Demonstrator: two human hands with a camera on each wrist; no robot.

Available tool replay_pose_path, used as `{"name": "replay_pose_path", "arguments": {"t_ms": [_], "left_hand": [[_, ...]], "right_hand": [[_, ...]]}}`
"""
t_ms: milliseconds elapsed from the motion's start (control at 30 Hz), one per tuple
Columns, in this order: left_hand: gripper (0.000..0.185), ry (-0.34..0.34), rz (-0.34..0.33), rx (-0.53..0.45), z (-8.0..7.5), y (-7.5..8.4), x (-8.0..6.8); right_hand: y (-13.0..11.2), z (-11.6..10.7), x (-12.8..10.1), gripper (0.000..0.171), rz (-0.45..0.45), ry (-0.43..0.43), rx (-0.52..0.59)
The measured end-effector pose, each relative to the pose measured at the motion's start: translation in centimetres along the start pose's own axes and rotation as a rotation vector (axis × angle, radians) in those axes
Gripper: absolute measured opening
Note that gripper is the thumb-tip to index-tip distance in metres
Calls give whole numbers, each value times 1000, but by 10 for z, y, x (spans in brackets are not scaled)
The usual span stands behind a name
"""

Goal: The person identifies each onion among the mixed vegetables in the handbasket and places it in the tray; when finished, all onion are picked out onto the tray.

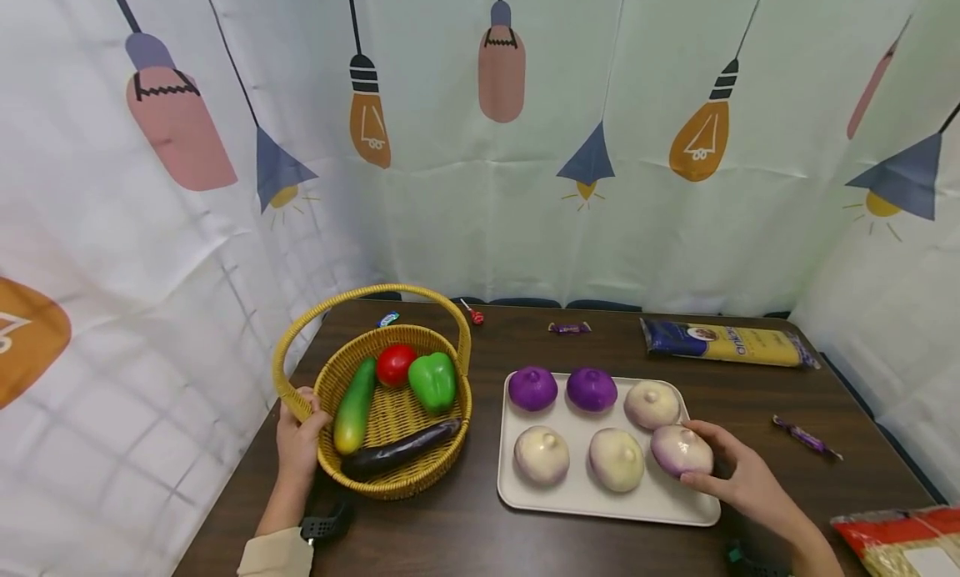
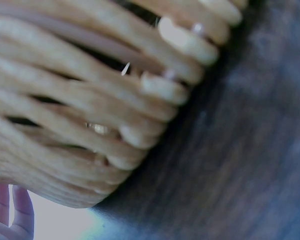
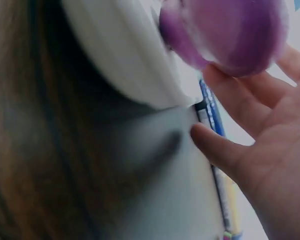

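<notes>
A yellow wicker basket (image 1: 390, 427) with a tall hoop handle stands on the left. In it lie a cucumber (image 1: 356, 406), a tomato (image 1: 395, 365), a green bell pepper (image 1: 432, 382) and an eggplant (image 1: 401, 449). My left hand (image 1: 300, 435) grips the basket where the handle meets its left side; the left wrist view shows the weave (image 2: 80, 100) close up. On a white tray (image 1: 592, 502) sit several turnips, some purple side up. My right hand (image 1: 738, 477) holds the white-and-purple turnip (image 1: 681, 450) at the tray's right, fingers and thumb around it.
Behind the tray lies a blue-and-yellow pasta packet (image 1: 723, 343). Wrapped candies (image 1: 570, 328) and a red lollipop (image 1: 476, 316) lie along the back. Another purple candy (image 1: 806, 438) is to the right. A red-edged bag (image 1: 907, 539) occupies the front right corner; curtains surround the table.
</notes>
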State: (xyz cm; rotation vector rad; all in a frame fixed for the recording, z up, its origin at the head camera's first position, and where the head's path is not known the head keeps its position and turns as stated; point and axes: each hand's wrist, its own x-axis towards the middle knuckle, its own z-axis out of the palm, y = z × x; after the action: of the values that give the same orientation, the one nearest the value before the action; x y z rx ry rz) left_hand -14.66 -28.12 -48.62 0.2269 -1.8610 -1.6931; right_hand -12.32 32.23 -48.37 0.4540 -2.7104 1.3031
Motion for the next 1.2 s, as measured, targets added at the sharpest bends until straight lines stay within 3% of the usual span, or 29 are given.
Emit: {"name": "replay_pose_path", "arguments": {"t_ms": [233,500,600,767,867,967,1000,1067,1200], "left_hand": [[17,10,-17,-14,2,-1,0],[16,-4,-7,18,2,-4,2],[17,2,-4,21,1,-4,3],[15,-13,-40,49,-1,-1,1],[10,-60,-105,164,-6,6,-5],[27,-100,-128,254,-12,23,-11],[36,-86,-117,248,-13,31,-14],[47,-16,-24,191,-14,49,-18],[47,212,314,-8,-7,86,-24]], "right_hand": [[5,6,2,64,7,-78,9],[7,8,1,66,14,-94,15],[8,6,1,59,12,-84,55],[7,2,3,39,26,-21,129],[5,-2,1,34,13,57,102],[-2,-7,4,35,-6,151,31],[-6,-10,6,36,-16,176,2],[-15,-17,13,37,-43,214,-38],[-39,-29,35,39,-157,229,-83]]}}
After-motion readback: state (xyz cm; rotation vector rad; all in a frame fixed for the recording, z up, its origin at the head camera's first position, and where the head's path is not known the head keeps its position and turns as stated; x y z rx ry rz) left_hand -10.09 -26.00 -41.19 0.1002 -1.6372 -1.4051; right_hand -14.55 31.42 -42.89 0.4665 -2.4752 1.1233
